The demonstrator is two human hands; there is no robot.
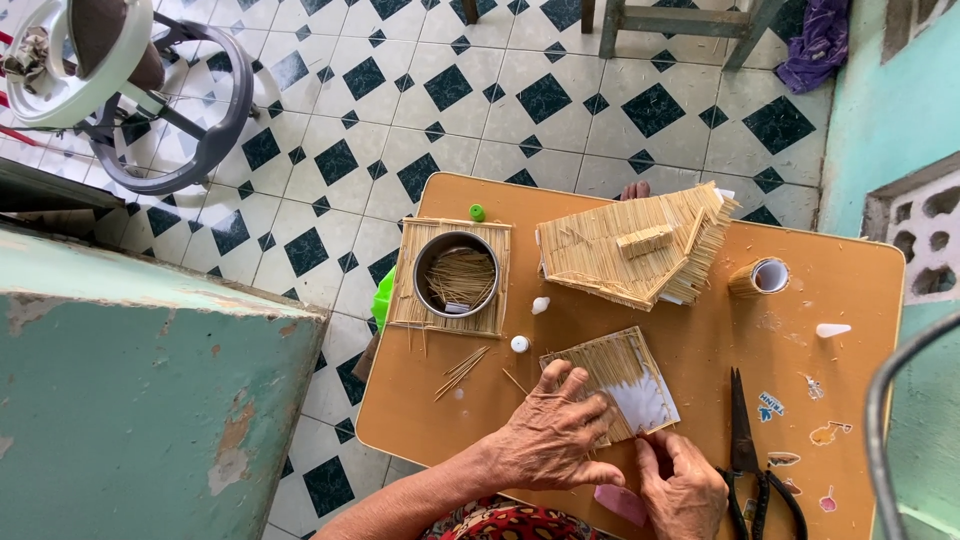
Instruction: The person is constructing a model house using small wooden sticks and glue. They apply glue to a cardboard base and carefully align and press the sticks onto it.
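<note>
Panel: flat square panel of thin pale sticks glued side by side over white paper (620, 385), lying near the front edge of the small orange-brown table (860, 270), a little right of its middle.
Left hand: left hand (552, 435) laid flat across the panel's near-left part, fingers spread and pressing down; it grips nothing.
Right hand: right hand (683, 487) at the panel's near-right corner, fingertips pinched narrow at the paper edge; whether a stick sits between them cannot be told.
Risk: in my judgement, uneven pressure could shift or lift sticks from the bare paper, and a nudge could send the panel over the front edge just beside it.
Materials: sticks straw-coloured, fine and ribbed in rows; paper smooth and white where uncovered; tabletop smooth with rounded corners.
Loose sticks: small scatter of loose sticks (462, 368) just left of the panel.
Bowl: round metal bowl holding more sticks (457, 274), set on a second stick mat (403, 300) toward the left edge.
House: sloped roof-like model built of the same sticks (630, 250) at the back, middle.
Tape: roll of brown tape (761, 277) right of the model.
Scissors: black-handled scissors (745, 450) by the front right corner, beside the right hand.
Small items: white bottle cap (519, 344) and green cap (477, 212).
</note>
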